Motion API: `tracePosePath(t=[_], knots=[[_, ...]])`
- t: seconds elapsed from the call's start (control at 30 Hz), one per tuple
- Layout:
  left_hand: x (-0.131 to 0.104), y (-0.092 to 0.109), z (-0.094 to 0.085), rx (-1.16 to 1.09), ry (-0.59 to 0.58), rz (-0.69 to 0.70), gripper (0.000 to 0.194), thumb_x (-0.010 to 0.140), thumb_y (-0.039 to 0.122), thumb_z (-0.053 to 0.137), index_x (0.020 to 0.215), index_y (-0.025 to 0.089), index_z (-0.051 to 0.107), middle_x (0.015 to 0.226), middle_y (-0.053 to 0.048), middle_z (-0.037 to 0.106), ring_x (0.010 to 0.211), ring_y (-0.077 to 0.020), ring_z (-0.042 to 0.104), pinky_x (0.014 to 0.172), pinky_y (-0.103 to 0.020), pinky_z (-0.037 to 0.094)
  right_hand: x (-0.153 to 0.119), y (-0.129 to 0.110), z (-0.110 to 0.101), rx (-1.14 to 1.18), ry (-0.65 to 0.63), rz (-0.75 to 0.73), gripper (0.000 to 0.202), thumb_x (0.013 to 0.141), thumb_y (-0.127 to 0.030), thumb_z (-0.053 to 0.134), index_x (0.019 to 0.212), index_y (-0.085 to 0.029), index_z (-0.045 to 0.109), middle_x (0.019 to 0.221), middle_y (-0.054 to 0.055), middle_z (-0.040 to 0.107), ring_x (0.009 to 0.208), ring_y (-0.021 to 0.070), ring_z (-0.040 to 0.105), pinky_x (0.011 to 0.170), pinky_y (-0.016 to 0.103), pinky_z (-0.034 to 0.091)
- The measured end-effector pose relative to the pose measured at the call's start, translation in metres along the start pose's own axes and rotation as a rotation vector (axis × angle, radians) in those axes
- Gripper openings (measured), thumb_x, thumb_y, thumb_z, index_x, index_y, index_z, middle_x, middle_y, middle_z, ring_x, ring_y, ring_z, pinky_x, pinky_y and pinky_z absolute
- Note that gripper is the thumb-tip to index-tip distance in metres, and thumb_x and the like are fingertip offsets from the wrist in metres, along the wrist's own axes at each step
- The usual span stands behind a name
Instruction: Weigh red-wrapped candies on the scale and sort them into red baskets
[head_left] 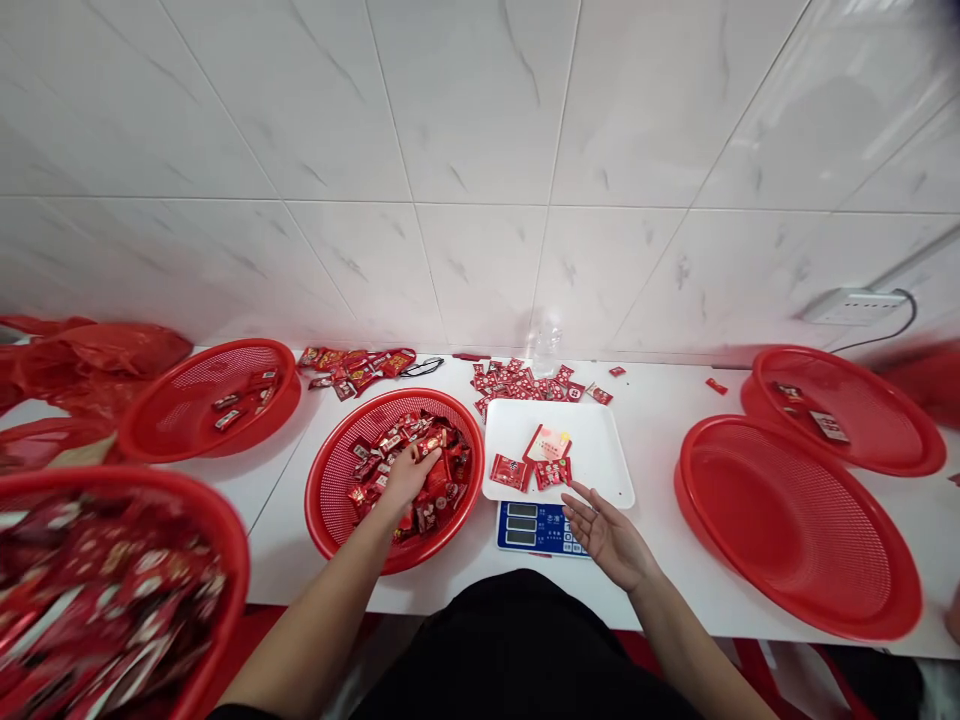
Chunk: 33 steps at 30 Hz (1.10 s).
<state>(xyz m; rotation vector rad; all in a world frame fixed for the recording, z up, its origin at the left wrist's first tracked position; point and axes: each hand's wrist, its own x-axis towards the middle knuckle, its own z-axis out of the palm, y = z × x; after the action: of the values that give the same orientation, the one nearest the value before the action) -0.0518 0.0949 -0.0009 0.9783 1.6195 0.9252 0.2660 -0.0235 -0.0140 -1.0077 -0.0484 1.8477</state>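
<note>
Over the middle red basket point(320, 515), heaped with small red packets, my left hand point(409, 475) has its fingers closed on a red packet point(431, 441). My right hand point(611, 535) is held palm up with its fingers apart and nothing in it, beside the front right of the white tray point(600, 440). Two red packets point(511, 471) point(553, 473) and a pink and cream card point(550, 443) lie on the tray. The tray sits on a scale with a blue panel point(534, 527), partly behind my right hand.
A full red basket point(238, 560) stands near left, another point(277, 425) behind it. Two red baskets point(795, 500) point(892, 430) overlap at right. Packets point(367, 368) and small red sachets point(517, 382) lie along the wall near a clear plastic item point(547, 345).
</note>
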Motion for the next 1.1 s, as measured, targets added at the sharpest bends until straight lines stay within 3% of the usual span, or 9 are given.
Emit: tracePosePath(t=[0.13,0.23,0.37,0.47,0.57,0.73,0.83,0.97,1.1], knots=[[-0.019,0.019,0.015,-0.305,-0.229,-0.236,0.039,0.072,0.038,0.069,0.103,0.018,0.058,0.076,-0.004,0.071,0.062,-0.0182,0.066,0.058,-0.030,0.054,-0.002,0.004,0.003,-0.052,0.003,0.023,0.040,0.081,-0.039,0.059,0.118,-0.026,0.056,0.110,0.005,0.066,0.090,0.0139,0.064,0.075,0.024,0.052],[-0.039,0.026,0.038,-0.428,-0.441,-0.346,0.037,0.071,0.032,0.071,0.102,0.017,0.060,0.077,-0.004,0.070,0.056,-0.0142,0.064,0.052,-0.024,0.052,-0.006,0.008,0.012,-0.141,-0.021,0.030,0.042,0.080,-0.043,0.058,0.118,-0.025,0.056,0.112,0.007,0.065,0.091,0.0158,0.063,0.075,0.026,0.050],[-0.068,0.023,0.080,-0.482,-0.735,-0.411,0.033,0.073,0.029,0.070,0.100,0.012,0.063,0.087,-0.009,0.070,0.071,-0.0142,0.067,0.064,-0.021,0.053,-0.012,0.010,0.031,-0.293,-0.093,-0.034,0.044,0.078,-0.046,0.060,0.117,-0.028,0.056,0.121,0.006,0.060,0.103,0.0197,0.058,0.082,0.032,0.046],[-0.083,0.012,0.103,-0.477,-0.858,-0.449,0.033,0.072,0.028,0.071,0.099,0.011,0.064,0.090,-0.010,0.070,0.079,-0.0155,0.067,0.071,-0.021,0.052,-0.014,0.010,0.040,-0.409,-0.126,-0.101,0.041,0.077,-0.048,0.061,0.111,-0.026,0.060,0.118,0.006,0.061,0.103,0.0216,0.057,0.085,0.036,0.044],[-0.085,0.001,0.113,-0.474,-0.844,-0.484,0.037,0.072,0.033,0.070,0.102,0.013,0.063,0.090,-0.009,0.070,0.073,-0.0155,0.067,0.064,-0.022,0.053,-0.015,0.009,0.042,-0.469,-0.081,-0.128,0.043,0.074,-0.052,0.061,0.104,-0.022,0.063,0.106,0.007,0.066,0.095,0.0219,0.059,0.083,0.037,0.045],[-0.082,-0.006,0.119,-0.467,-0.788,-0.505,0.040,0.071,0.040,0.069,0.101,0.013,0.062,0.089,-0.010,0.070,0.071,-0.0180,0.067,0.058,-0.024,0.053,-0.017,0.009,0.041,-0.435,-0.025,-0.091,0.041,0.074,-0.053,0.059,0.102,-0.023,0.063,0.103,0.006,0.066,0.090,0.0206,0.060,0.073,0.035,0.048],[-0.084,-0.001,0.120,-0.449,-0.764,-0.475,0.038,0.073,0.042,0.067,0.098,0.013,0.064,0.091,-0.010,0.070,0.080,-0.0228,0.067,0.058,-0.026,0.053,-0.019,0.008,0.043,-0.373,0.002,-0.064,0.039,0.073,-0.052,0.062,0.101,-0.024,0.063,0.104,0.006,0.066,0.084,0.0186,0.061,0.069,0.033,0.050],[-0.089,0.011,0.119,-0.295,-0.702,-0.380,0.032,0.081,0.043,0.058,0.100,0.018,0.065,0.090,-0.001,0.071,0.091,-0.0251,0.065,0.062,-0.028,0.052,-0.018,0.008,0.040,-0.238,-0.029,-0.050,0.040,0.074,-0.047,0.064,0.107,-0.025,0.060,0.108,0.005,0.065,0.086,0.0172,0.061,0.074,0.032,0.051],[-0.093,0.016,0.118,-0.180,-0.600,-0.281,0.028,0.080,0.040,0.060,0.095,0.017,0.066,0.079,0.000,0.072,0.083,-0.0264,0.067,0.055,-0.029,0.052,-0.017,0.010,0.034,-0.185,-0.063,-0.046,0.041,0.075,-0.035,0.067,0.113,-0.025,0.056,0.110,0.003,0.064,0.092,0.0157,0.062,0.082,0.031,0.049]])
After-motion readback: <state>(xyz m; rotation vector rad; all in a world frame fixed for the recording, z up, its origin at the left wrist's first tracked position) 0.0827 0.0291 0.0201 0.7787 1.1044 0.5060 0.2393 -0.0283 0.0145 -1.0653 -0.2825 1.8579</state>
